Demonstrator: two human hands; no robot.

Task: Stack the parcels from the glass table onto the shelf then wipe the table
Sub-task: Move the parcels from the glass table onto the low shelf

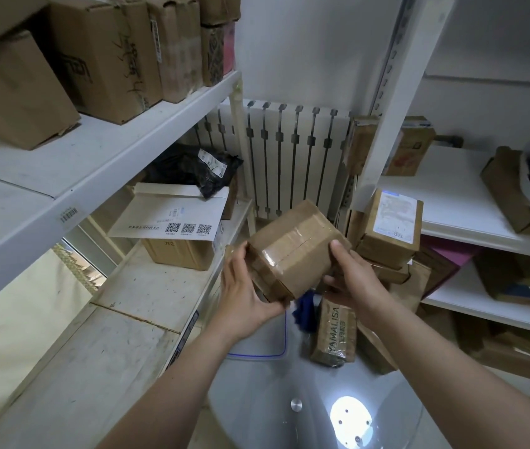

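Centre frame: your left hand [244, 286] and right hand [351, 277] grip a taped brown cardboard parcel [296, 251], tilted, creased, above the glass table [257, 400].

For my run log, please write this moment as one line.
left hand: holds box | right hand: holds box | box: above glass table | lettered parcel: on table

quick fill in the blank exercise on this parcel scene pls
The left hand and right hand hold the taped box clear of a table made of ____.
The white mailer shows ____ QR codes.
One wrapped parcel on the table reads ____.
On the white mailer lies a ____ bag.
Missing words: glass; three; YAMALISA; black
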